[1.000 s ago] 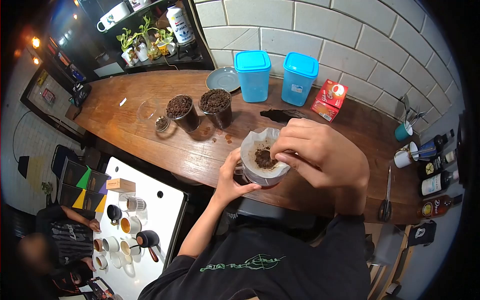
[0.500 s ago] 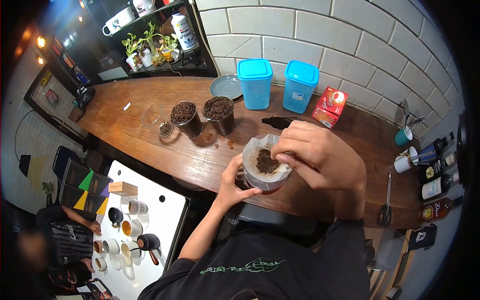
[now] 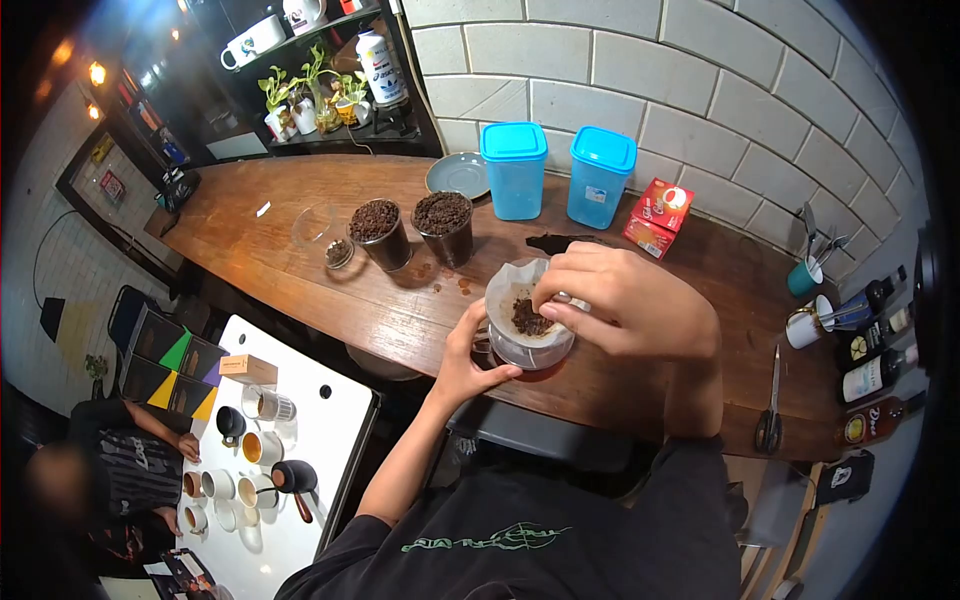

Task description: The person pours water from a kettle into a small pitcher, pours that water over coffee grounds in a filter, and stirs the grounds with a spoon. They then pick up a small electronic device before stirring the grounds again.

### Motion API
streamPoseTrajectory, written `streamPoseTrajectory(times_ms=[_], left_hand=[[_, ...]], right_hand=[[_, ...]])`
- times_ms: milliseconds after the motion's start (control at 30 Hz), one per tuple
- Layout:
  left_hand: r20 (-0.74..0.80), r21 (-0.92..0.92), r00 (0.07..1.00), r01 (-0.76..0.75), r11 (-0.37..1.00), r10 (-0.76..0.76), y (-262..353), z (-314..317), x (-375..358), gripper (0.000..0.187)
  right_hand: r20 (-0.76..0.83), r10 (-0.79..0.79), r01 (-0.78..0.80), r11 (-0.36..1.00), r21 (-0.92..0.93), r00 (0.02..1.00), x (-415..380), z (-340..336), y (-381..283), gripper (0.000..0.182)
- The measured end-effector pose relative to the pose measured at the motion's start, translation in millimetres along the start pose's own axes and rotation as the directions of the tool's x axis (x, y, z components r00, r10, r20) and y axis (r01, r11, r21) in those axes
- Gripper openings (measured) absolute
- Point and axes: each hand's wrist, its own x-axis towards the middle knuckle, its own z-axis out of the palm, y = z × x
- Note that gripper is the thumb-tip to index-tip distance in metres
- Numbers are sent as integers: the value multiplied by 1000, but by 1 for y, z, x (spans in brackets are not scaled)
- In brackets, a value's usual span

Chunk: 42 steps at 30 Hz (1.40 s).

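Note:
My left hand (image 3: 468, 362) is closed around the side of a clear coffee dripper (image 3: 525, 355), near its handle, with the thumb along the front. A white paper filter (image 3: 497, 295) lines it, and dark wet coffee grounds (image 3: 528, 318) lie inside. Reddish-brown liquid shows underneath. Above the filter's right side, my right hand (image 3: 625, 305) is pinched, fingertips down inside the rim near the grounds. What those fingers hold, if anything, is hidden. Behind to the left stand two glasses heaped with dark grounds, one glass (image 3: 392, 250) beside the other glass (image 3: 455, 247).
Two blue-lidded containers (image 3: 515, 185), a red box (image 3: 660, 215) and a grey plate (image 3: 460, 175) stand along the wall. Scissors (image 3: 770, 425) and several bottles (image 3: 880, 375) are at right. On a white table (image 3: 300, 470) at lower left are several cups, with another person beside it.
My right hand has moved slightly left and lower over the filter, its fingertips closer to the grounds. My left hand stays on the dripper. The view has shifted slightly.

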Motion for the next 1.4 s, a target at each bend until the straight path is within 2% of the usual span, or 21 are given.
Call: streamPoseTrajectory(times_ms=[133, 200, 367, 567, 733, 833, 900, 1033, 1133, 1233, 1300, 1400], left_hand=[[-6, -29, 1000, 6, 1000, -6, -2, 1, -1, 94], [-34, -106, 999, 10, 994, -14, 0, 2, 0, 97], [-41, -86, 999, 1, 996, -5, -3, 2, 1, 98], [-10, -30, 998, 65, 997, -66, -11, -1, 0, 98], [3, -58, 995, 104, 993, -104, -1, -1, -1, 98], [16, -77, 996, 86, 993, -85, -4, -3, 1, 98], [13, -86, 998, 65, 994, -64, -2, -3, 1, 97], [42, -97, 997, 62, 993, -58, 1, -5, 5, 96], [52, -83, 998, 23, 996, -19, 5, -7, 8, 94], [83, -43, 996, -20, 999, 24, 7, -11, 11, 93], [78, -81, 997, -8, 997, 15, 6, -12, 12, 93], [95, -16, 995, -34, 999, 36, 4, -14, 10, 93]], right_hand=[[44, 25, -25, 1000, -16, 999, -2, -2, -2, 12], [29, 11, -11, 1000, 20, 1000, -4, 0, 0, 14], [48, 26, -26, 1000, 8, 999, -3, 1, -5, 15], [39, 30, -30, 1000, 2, 999, -4, -1, -3, 14], [15, 9, -10, 1000, 6, 1000, 0, 2, -8, 14], [44, 54, -53, 998, -24, 998, 2, 0, -16, 12], [-19, 63, -63, 998, -22, 998, 0, -2, -20, 11], [-44, 126, -125, 992, 26, 991, 0, -9, -24, 9], [-72, 152, -152, 988, -7, 986, 2, -8, -18, 8], [-69, 165, -168, 985, -36, 984, 6, -5, -18, 8], [-49, 151, -153, 987, -42, 987, 9, -2, -19, 7], [-32, 127, -129, 991, -40, 991, 11, 2, -18, 8]])
